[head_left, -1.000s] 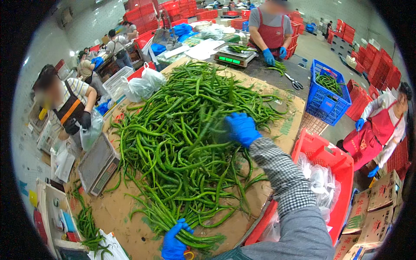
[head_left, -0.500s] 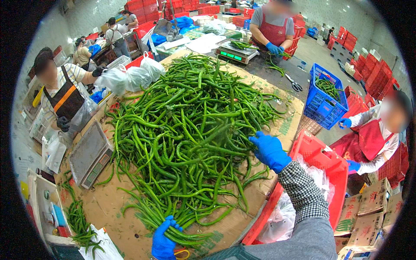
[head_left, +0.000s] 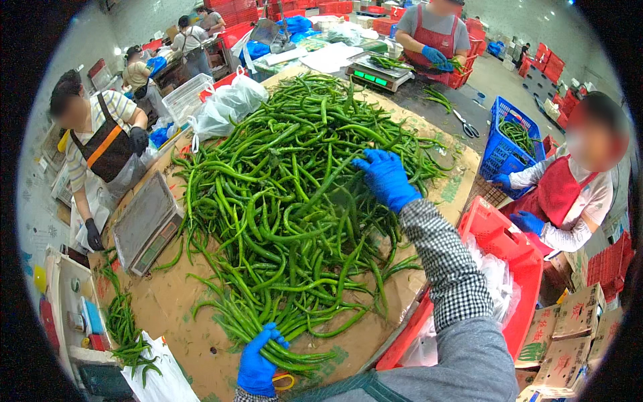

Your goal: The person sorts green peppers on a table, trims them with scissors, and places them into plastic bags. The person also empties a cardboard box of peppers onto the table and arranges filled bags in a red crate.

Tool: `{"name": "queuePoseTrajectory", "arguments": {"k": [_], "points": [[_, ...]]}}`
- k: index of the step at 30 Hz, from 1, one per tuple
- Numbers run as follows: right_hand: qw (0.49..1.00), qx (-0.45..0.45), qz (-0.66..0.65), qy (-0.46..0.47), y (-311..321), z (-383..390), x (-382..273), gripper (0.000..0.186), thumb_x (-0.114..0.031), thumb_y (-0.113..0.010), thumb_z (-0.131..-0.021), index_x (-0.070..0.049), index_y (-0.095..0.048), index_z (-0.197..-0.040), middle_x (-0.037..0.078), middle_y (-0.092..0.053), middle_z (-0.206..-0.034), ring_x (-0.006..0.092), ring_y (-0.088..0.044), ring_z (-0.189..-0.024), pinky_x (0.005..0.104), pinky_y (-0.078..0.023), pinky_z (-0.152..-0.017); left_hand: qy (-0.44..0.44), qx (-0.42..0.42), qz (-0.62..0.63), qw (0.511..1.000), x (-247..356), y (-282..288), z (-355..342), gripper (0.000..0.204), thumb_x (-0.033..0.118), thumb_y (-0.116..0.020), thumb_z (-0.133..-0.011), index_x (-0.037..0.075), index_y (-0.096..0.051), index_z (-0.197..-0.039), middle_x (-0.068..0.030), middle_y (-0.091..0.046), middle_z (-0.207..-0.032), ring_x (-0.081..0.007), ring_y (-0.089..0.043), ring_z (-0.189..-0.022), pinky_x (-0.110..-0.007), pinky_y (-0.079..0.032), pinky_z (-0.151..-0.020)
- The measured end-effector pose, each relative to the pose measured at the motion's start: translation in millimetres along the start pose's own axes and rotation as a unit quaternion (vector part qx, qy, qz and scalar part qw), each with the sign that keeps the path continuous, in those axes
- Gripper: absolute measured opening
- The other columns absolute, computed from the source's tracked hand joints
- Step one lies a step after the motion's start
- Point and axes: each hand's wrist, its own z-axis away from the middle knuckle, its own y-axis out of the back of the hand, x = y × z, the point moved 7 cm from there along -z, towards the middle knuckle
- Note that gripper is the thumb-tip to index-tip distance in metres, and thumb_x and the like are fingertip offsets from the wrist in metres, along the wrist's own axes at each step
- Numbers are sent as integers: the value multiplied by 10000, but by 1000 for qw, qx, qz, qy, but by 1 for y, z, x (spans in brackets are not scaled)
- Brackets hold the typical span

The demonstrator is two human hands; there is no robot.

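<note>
My left hand (head_left: 258, 362), in a blue glove at the bottom centre, grips a bunch of long green chilies (head_left: 295, 352); an orange loop handle (head_left: 285, 383) shows beside it, the rest hidden. My right hand (head_left: 390, 182), also blue-gloved, is at the upper right of the large chili heap (head_left: 281, 174), fingertips closed on a long chili (head_left: 341, 175) that is slightly blurred. The heap lies on brown cardboard (head_left: 154, 308). A metal-topped scale (head_left: 139, 224) stands left of it.
Red crate (head_left: 526, 281) of plastic bags at right, blue basket (head_left: 509, 164) behind, scissors (head_left: 467, 126) and another scale (head_left: 372, 77) on the far table (head_left: 462, 100). Co-workers work at left (head_left: 107, 141), back (head_left: 435, 43) and right (head_left: 556, 194). Pale bags (head_left: 228, 107) sit behind the heap.
My right hand went right, then moved up and left over the heap. My left hand stays on its bunch. The right co-worker moved closer; the left co-worker's hand came down.
</note>
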Motion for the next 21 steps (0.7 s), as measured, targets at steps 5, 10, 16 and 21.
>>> {"name": "queuePoseTrajectory", "arguments": {"k": [5,10,16,21], "points": [[1000,-9,-3,-6,11,-8,21,346,-138,-499,-840,-246,-574,-1160,73,-520,-1229,257,-501,-1110,419,-386,-907,-4,5,10,1000,2,6,-1,306,112,-568,-862,-22,-512,-1131,-86,-608,-875,-222,-577,-807,-401,-495,-755],[999,-16,32,-1,21,-7,29,409,-153,-645,-733,-190,-582,-1136,80,-575,-1098,291,-563,-975,398,-470,-806,10,-10,34,999,-2,9,-5,309,115,-572,-862,-21,-519,-1134,-87,-614,-878,-222,-580,-812,-399,-497,-755],[981,-89,-135,105,35,-29,-66,279,-152,-631,-722,-118,-628,-999,95,-591,-980,281,-581,-909,390,-494,-750,-8,-15,19,1000,1,4,-6,319,114,-575,-860,-31,-519,-1139,-87,-616,-880,-227,-584,-816,-393,-499,-762],[989,-76,-65,109,-10,-29,-84,197,-171,-623,-708,-128,-626,-900,88,-587,-875,301,-578,-873,403,-497,-702,10,-21,17,1000,0,-13,-1,295,106,-562,-854,-22,-529,-1117,-89,-605,-863,-230,-577,-793,-410,-496,-749]]}}
